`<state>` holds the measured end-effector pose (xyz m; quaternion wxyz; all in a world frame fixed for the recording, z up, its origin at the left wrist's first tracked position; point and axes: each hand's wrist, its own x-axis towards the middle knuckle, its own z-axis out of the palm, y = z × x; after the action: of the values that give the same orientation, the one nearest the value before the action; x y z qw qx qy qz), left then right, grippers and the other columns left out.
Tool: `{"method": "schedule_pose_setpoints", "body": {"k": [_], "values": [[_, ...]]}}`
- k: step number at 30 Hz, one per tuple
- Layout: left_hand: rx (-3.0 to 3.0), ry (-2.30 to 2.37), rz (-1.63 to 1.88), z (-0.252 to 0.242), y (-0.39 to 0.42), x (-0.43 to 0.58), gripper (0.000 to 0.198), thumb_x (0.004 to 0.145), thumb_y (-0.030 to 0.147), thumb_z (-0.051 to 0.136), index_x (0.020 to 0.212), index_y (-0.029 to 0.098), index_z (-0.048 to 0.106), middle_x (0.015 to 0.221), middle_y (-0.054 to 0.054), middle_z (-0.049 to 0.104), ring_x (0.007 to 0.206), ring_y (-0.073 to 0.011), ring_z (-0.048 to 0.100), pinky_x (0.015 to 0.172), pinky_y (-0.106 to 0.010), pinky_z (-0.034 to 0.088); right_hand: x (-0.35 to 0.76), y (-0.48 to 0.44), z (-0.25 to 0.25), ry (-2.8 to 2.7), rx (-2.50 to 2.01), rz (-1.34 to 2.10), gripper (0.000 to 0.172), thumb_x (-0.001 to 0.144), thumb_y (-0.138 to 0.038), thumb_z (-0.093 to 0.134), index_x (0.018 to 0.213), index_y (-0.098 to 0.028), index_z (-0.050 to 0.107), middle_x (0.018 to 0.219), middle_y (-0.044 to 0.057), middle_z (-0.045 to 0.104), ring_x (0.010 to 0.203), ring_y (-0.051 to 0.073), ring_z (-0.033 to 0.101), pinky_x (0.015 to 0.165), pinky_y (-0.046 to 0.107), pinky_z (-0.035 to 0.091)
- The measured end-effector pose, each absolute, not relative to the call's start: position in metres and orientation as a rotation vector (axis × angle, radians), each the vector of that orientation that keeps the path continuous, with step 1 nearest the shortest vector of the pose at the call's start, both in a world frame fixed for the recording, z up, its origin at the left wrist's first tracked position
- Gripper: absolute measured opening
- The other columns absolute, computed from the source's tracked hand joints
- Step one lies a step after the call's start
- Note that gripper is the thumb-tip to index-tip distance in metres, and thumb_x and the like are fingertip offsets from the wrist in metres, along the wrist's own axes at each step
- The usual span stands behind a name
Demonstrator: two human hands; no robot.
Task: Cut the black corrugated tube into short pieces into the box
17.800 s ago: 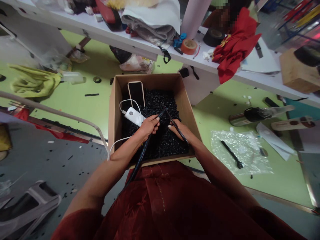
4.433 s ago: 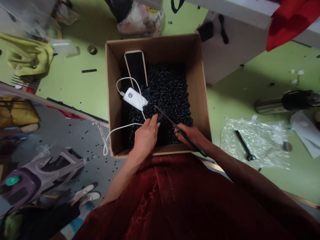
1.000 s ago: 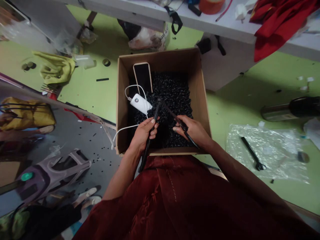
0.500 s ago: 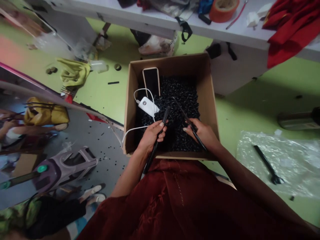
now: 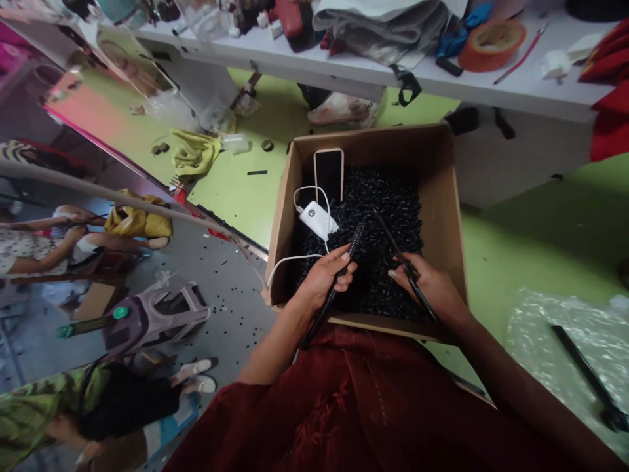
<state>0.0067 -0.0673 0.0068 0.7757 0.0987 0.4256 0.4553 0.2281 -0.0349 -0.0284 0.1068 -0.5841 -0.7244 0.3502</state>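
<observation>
A cardboard box (image 5: 445,223) holds a heap of small black pieces (image 5: 383,190). My left hand (image 5: 331,275) is closed round a long black ribbed rod (image 5: 354,244), whose lower end points toward the dark red clothing. To its right, my right hand (image 5: 425,282) grips a thin dark pointed tool (image 5: 390,239), its tip over the heap near the rod's top. The two hands are apart. Inside the box at the left lie a phone (image 5: 329,172) and a white power bank (image 5: 317,219) with a white cable.
Tape (image 5: 493,44) and cloths lie on a white shelf (image 5: 354,72) beyond the box. A clear plastic sheet (image 5: 535,334) with a black part (image 5: 582,367) is at the right. Other people and a grey-purple stool (image 5: 152,318) are at the left.
The view has swung left, so the box and both hands appear farther right and slightly lower. Both hands keep their holds, with little visible movement relative to the box.
</observation>
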Motion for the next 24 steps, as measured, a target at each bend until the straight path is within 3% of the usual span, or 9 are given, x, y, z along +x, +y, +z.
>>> {"method": "schedule_pose_setpoints", "body": {"k": [5, 11, 15, 20, 24], "values": [[0.274, 0.953, 0.963, 0.01, -0.066, 0.007, 0.042, 0.072, 0.037, 0.071, 0.103, 0.011, 0.061, 0.065, 0.004, 0.044, 0.043, -0.0009, 0.032, 0.036, -0.015, 0.015, 0.225, -0.039, -0.026, -2.083, -1.649, 1.105, 0.037, 0.082, -0.045, 0.053, 0.113, -0.024, 0.057, 0.088, 0.006, 0.071, 0.079, 0.025, 0.068, 0.068, 0.035, 0.05], [0.375, 1.0, 0.958, 0.014, -0.062, 0.009, 0.038, 0.077, 0.046, 0.066, 0.094, 0.012, 0.06, 0.063, 0.005, 0.042, 0.041, -0.0013, 0.033, 0.034, -0.015, 0.018, 0.221, -0.039, -0.022, -2.065, -1.711, 1.183, 0.048, 0.081, -0.048, 0.052, 0.121, -0.021, 0.052, 0.091, 0.008, 0.071, 0.082, 0.027, 0.068, 0.071, 0.037, 0.05], [0.403, 1.004, 0.957, 0.014, -0.061, 0.013, 0.039, 0.076, 0.049, 0.065, 0.088, 0.013, 0.057, 0.062, 0.005, 0.043, 0.04, -0.0017, 0.035, 0.034, -0.015, 0.02, 0.221, -0.039, -0.019, -2.094, -1.752, 1.201, 0.046, 0.079, -0.051, 0.051, 0.113, -0.022, 0.054, 0.092, 0.008, 0.071, 0.081, 0.028, 0.069, 0.068, 0.037, 0.05], [0.394, 0.981, 0.974, 0.014, -0.06, 0.016, 0.038, 0.075, 0.048, 0.065, 0.084, 0.013, 0.055, 0.061, 0.005, 0.045, 0.042, -0.002, 0.037, 0.036, -0.015, 0.023, 0.219, -0.04, -0.008, -2.009, -1.822, 1.365, 0.034, 0.083, -0.054, 0.043, 0.095, -0.024, 0.056, 0.067, 0.002, 0.068, 0.057, 0.02, 0.064, 0.061, 0.033, 0.049], [0.382, 0.908, 0.984, 0.016, -0.057, 0.014, 0.035, 0.073, 0.043, 0.069, 0.084, 0.012, 0.055, 0.064, 0.003, 0.051, 0.046, -0.0022, 0.04, 0.039, -0.015, 0.026, 0.218, -0.041, 0.001, -2.022, -1.841, 1.332, 0.033, 0.084, -0.055, 0.041, 0.084, -0.025, 0.054, 0.055, 0.0, 0.061, 0.052, 0.02, 0.06, 0.056, 0.032, 0.047]]}}
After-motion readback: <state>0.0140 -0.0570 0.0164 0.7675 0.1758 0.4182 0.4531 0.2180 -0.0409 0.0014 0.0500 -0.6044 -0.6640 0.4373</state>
